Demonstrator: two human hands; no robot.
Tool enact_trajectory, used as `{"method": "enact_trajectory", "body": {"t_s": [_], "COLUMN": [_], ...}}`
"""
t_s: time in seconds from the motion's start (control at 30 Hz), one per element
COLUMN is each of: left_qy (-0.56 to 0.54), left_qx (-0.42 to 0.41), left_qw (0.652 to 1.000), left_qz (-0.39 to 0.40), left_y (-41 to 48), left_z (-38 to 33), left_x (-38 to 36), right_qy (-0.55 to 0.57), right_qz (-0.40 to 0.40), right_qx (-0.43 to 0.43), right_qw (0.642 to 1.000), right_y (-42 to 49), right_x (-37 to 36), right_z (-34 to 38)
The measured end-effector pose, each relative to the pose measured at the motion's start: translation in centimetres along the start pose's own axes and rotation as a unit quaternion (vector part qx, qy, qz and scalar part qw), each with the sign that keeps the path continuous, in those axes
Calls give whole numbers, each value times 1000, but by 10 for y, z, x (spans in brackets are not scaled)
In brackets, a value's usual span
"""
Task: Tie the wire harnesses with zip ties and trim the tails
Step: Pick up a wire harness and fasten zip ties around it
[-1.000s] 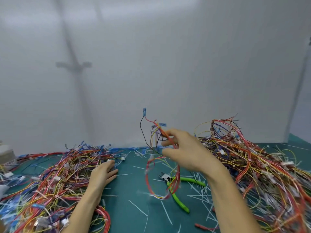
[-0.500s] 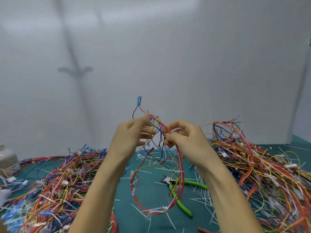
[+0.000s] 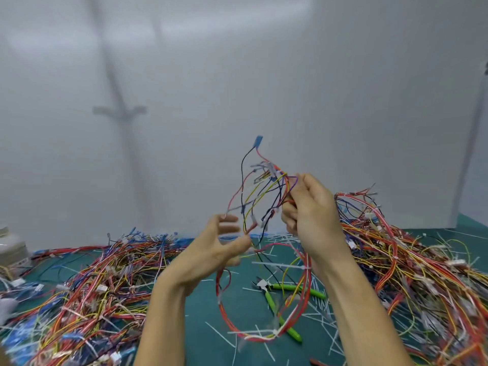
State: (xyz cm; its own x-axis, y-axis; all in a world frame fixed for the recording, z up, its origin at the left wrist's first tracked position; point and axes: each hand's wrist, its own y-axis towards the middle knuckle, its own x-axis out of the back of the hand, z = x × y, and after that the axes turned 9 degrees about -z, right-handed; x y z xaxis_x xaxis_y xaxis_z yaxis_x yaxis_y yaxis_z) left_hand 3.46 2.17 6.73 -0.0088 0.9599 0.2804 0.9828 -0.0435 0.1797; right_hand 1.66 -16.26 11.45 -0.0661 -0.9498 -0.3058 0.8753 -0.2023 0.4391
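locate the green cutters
Head view, lower centre: green cutters lie on the teal mat, behind the dangling red wire loop, left of the right wire pile.

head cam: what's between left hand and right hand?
Head view: loose branch wires of the wire harness, some tipped with small connectors, dangle between the left hand and the right hand, which grips the bundle.

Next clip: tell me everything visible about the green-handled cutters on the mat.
The green-handled cutters lie flat on the teal mat. The small metal head points up-left, and the two green handles are splayed apart. Neither the left hand nor the right hand touches them. The hanging red wire loop crosses in front of both handles; white zip-tie offcuts lie around.
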Motion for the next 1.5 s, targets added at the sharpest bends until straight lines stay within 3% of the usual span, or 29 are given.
{"method": "enact_trajectory", "body": {"t_s": [0.07,0.1,0.3,0.4,0.47,0.53,0.6,0.67,0.73,0.8,0.87,0.93,1.13,1.37,1.5], "left_qy": [-16,-14,-57,-80,-21,158,323,351,270,83,-65,-140,-96,-83,-145], "left_qx": [12,4,-18,49,103,111,89,68,8,-83,-144,-152,-168,-128,-106], "left_qw": [998,998,997,987,983,971,933,919,934,955,954,955,968,971,967], "left_qz": [61,56,-48,-128,-148,-142,-134,-166,-232,-271,-255,-214,-161,-182,-181], "left_y": [2,3,4,7,11,15,14,9,6,1,-8,-17,-27,-23,-22], "left_z": [8,9,15,20,24,29,24,6,-14,-36,-59,-73,-78,-71,-70], "left_x": [6,7,18,24,23,22,17,8,0,-10,-19,-22,-20,-9,-11], "right_qy": [0,-10,-22,32,41,23,7,-3,-20,-42,-59,-74,-158,-330,-330], "right_qz": [-15,-23,-129,-150,-147,-133,-103,-60,-9,47,102,151,225,167,121], "right_qx": [19,30,87,89,101,116,120,118,116,109,91,78,80,174,197], "right_qw": [1000,999,987,984,983,984,987,991,993,992,989,983,958,913,915], "right_y": [1,2,7,12,14,14,13,11,8,4,1,0,-2,-6,-10], "right_x": [1,1,16,27,32,35,33,30,26,21,17,15,9,0,-10], "right_z": [0,-1,-3,4,6,7,6,6,6,6,6,6,3,-2,-6]}}
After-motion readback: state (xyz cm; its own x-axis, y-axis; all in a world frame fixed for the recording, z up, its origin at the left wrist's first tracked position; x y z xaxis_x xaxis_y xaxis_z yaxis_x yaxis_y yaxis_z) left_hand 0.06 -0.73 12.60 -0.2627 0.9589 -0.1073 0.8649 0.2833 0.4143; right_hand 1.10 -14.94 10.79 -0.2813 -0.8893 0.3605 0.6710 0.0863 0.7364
